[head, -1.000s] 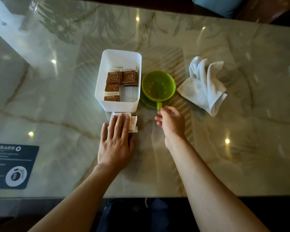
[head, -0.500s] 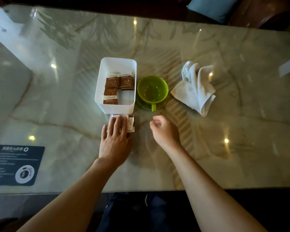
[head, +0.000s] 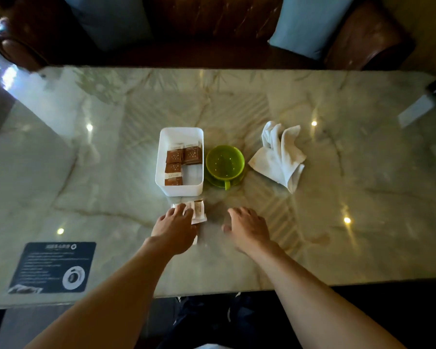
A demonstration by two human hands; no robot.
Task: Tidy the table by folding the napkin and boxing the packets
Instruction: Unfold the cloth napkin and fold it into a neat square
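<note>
A white box (head: 161,157) stands mid-table with several brown packets (head: 183,158) lying inside. Just in front of it lie a few loose white and brown packets (head: 199,210). My left hand (head: 174,230) lies over them with its fingers bent down onto them, and a white corner shows by the thumb. My right hand (head: 248,227) hovers palm down to their right, fingers relaxed and holding nothing. The white napkin (head: 280,157) lies crumpled to the right of the cup.
A green cup (head: 224,163) on a green saucer stands between the box and the napkin, its handle toward me. A dark placard (head: 53,267) lies at the near left of the marble table (head: 337,235). A brown sofa (head: 212,26) with blue cushions runs behind.
My right hand has drawn back from the cup handle toward me. My left hand's fingers have gone from flat to bent over the loose packets. The view has risen and widened.
</note>
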